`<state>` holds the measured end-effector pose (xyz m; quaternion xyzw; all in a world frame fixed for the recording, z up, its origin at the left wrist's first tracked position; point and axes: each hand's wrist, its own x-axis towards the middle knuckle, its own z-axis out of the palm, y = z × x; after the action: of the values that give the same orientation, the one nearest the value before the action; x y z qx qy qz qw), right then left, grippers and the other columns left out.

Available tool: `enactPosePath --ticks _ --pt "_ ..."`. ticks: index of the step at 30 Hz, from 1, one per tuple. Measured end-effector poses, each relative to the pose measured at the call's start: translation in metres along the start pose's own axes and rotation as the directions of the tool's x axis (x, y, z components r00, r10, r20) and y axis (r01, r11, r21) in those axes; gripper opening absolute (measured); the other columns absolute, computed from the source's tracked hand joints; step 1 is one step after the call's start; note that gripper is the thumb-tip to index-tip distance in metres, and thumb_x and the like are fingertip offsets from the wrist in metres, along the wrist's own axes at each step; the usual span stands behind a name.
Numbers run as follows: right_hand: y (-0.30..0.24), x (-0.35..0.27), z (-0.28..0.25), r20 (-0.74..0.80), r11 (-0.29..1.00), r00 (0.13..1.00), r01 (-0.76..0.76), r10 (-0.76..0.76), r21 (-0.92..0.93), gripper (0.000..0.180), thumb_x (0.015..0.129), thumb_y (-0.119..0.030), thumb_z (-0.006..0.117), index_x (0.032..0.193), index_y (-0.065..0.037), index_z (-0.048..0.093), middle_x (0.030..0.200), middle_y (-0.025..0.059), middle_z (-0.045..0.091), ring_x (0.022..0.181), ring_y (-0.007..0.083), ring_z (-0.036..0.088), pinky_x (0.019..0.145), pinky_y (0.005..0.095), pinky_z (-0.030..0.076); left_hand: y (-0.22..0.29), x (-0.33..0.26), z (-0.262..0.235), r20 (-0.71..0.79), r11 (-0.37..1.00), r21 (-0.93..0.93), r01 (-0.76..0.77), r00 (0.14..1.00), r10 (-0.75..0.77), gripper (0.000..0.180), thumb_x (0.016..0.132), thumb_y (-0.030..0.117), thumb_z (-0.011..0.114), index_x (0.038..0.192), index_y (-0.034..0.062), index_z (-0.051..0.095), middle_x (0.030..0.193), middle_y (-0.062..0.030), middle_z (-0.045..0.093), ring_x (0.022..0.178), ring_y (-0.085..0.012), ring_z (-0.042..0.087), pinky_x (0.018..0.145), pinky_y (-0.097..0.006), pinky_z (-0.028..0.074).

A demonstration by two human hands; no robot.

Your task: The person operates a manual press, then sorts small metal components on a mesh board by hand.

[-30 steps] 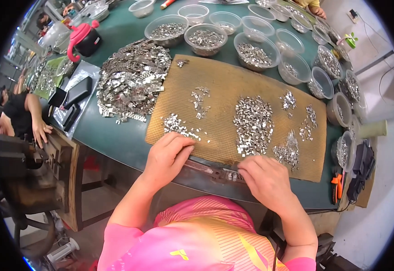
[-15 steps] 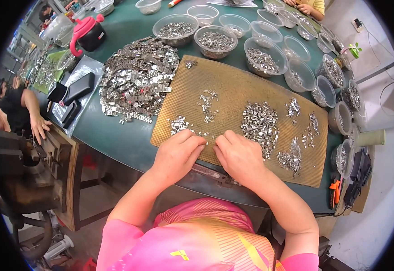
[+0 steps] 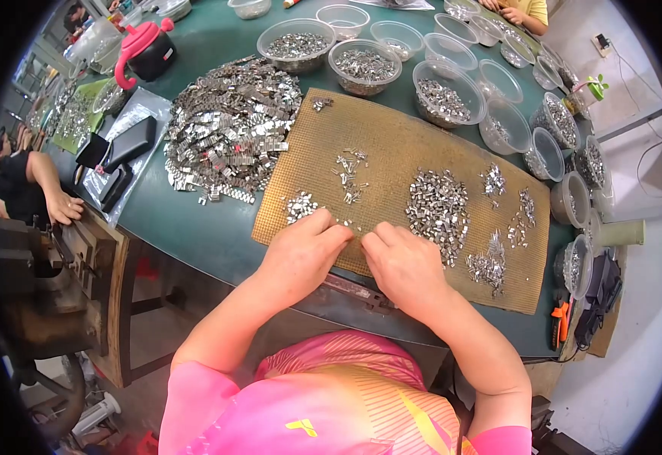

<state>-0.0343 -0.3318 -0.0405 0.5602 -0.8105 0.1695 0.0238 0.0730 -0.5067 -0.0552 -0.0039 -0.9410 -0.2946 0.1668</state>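
Observation:
Both hands meet low over the front edge of a tan textured mat (image 3: 384,136). My left hand (image 3: 306,249) is closed in a pinch, its fingertips near a few small silver pieces. A short gap away, my right hand (image 3: 404,259) also pinches, fingers curled toward the left; what either holds is too small to make out. Just beyond the left hand lies a small pile of shiny metal pieces (image 3: 300,205). A larger heap of small metal links (image 3: 437,208) spreads beyond the right hand. Smaller clusters of thin metal parts (image 3: 487,267) lie farther right.
A big mound of linked metal strips (image 3: 229,129) lies left of the mat. Clear plastic bowls (image 3: 365,70) of metal parts line the back and right. Orange-handled pliers (image 3: 561,322) lie at the right edge. A red-lidded black mug (image 3: 147,54) stands back left; co-workers sit beyond.
My hands stay close together at the mat's front edge, with only a slight shift of the fingers. The co-worker's hand at the left has moved a little.

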Motion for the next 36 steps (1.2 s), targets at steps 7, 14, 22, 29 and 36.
enactPosePath --ticks 7,14,22,29,36 --pt "0.003 -0.006 0.000 -0.047 0.997 0.999 -0.012 0.016 0.074 0.011 0.086 -0.008 0.068 0.091 -0.007 0.058 0.084 0.0077 0.058 0.077 0.0259 0.067 0.063 0.0382 0.056 0.007 0.004 0.006 0.032 0.982 0.180 -0.061 0.998 0.056 0.009 0.088 0.010 0.070 0.096 0.0090 0.067 0.088 -0.0072 0.054 0.083 -0.0257 0.065 0.069 -0.039 0.055" --pt "0.019 -0.057 -0.038 -0.033 0.974 0.990 -0.131 0.139 0.184 0.012 0.089 -0.006 0.070 0.098 -0.007 0.062 0.092 0.0086 0.064 0.083 0.0299 0.067 0.071 0.0414 0.053 0.009 0.008 0.009 -0.013 0.983 0.172 -0.062 0.998 0.065 0.013 0.086 0.008 0.075 0.095 0.0081 0.066 0.087 -0.0087 0.057 0.080 -0.0290 0.064 0.068 -0.040 0.053" --pt "0.016 -0.106 -0.045 -0.029 0.973 0.993 -0.103 0.111 0.205 0.019 0.084 -0.004 0.074 0.098 -0.004 0.060 0.101 0.0106 0.066 0.097 0.0307 0.066 0.088 0.0413 0.051 0.016 0.006 0.015 0.033 0.995 0.078 -0.059 0.998 0.056 0.012 0.087 0.008 0.075 0.095 0.0083 0.066 0.088 -0.0082 0.056 0.078 -0.0296 0.063 0.068 -0.040 0.051" --pt "0.005 -0.114 -0.040 -0.089 0.994 0.992 -0.089 0.094 0.058 0.018 0.083 -0.003 0.073 0.098 -0.003 0.063 0.105 0.0122 0.067 0.105 0.0303 0.067 0.092 0.0412 0.053 0.021 0.004 0.019 0.031 0.989 0.133 -0.066 0.998 0.062 0.012 0.088 0.010 0.074 0.093 0.0090 0.064 0.086 -0.0073 0.054 0.083 -0.0280 0.063 0.068 -0.040 0.052" --pt "0.013 -0.117 -0.045 -0.037 0.956 0.982 -0.172 0.185 0.237 0.018 0.083 -0.003 0.075 0.097 -0.006 0.065 0.105 0.0083 0.069 0.104 0.0278 0.070 0.092 0.0408 0.053 0.044 0.005 0.027 -0.023 0.976 -0.090 -0.197 0.980 0.195 0.017 0.083 0.006 0.077 0.095 0.0060 0.065 0.095 -0.0088 0.061 0.087 -0.0298 0.063 0.072 -0.039 0.053"
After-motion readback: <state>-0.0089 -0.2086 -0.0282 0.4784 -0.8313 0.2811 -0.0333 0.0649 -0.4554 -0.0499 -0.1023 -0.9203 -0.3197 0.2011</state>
